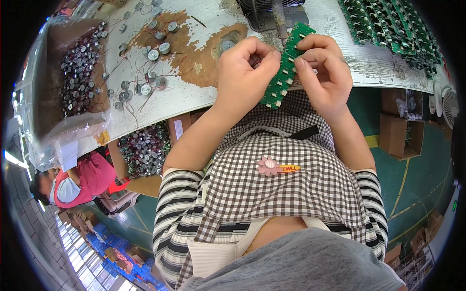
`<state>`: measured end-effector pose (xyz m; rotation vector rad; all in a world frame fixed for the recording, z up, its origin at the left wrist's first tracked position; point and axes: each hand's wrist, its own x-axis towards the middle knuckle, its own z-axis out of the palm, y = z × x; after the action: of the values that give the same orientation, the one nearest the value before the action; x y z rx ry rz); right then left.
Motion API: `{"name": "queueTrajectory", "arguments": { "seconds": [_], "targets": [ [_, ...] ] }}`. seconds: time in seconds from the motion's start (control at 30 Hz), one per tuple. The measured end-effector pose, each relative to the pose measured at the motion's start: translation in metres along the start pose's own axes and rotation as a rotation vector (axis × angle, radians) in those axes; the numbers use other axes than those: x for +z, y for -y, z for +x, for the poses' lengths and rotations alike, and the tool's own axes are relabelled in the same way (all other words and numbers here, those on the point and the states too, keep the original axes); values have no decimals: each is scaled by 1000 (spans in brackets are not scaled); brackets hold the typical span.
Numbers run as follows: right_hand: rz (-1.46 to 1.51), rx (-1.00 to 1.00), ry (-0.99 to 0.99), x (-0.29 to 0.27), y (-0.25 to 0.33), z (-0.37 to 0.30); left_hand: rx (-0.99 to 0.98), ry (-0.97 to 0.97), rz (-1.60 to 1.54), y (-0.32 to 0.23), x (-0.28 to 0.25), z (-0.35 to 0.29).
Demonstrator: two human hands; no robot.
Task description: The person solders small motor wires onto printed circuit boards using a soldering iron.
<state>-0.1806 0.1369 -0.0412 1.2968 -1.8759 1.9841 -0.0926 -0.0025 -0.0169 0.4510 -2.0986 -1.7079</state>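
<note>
A long green circuit board strip (286, 68) with rows of small white connectors slants between my hands, over the front edge of the table. My left hand (250, 68) is closed, its thumb and curled fingers against the strip's left edge. On the opposite edge, my right hand (326, 72) is also closed, with thumb and bent fingers pinching at the board. Whether anything small sits between the fingertips is hidden. Left of my hands, several small round metal motors (165, 47) with thin red wires lie loose on the worn white tabletop (194, 92).
A plastic-lined box (80, 72) of motors stands at left; another box (145, 150) of them sits below the table edge. Many green boards (388, 29) cover the far right. A dark fan-like device (269, 12) stands at the back. A person in pink (87, 179) sits lower left.
</note>
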Motion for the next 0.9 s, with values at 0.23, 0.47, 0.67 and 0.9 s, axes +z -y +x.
{"name": "queueTrajectory", "arguments": {
  "seconds": [0.23,0.47,0.67,0.9],
  "targets": [
    [-131,-85,3,0,-5,9,-20,-30,-34,-2,4,5],
    [-37,-17,-14,1,-2,1,-30,-25,-4,-8,4,-1],
    [84,53,6,-1,1,-3,9,-6,5,-4,3,-2],
    [8,36,-7,2,-1,5,-10,-13,-26,-4,5,5]
  ]
}}
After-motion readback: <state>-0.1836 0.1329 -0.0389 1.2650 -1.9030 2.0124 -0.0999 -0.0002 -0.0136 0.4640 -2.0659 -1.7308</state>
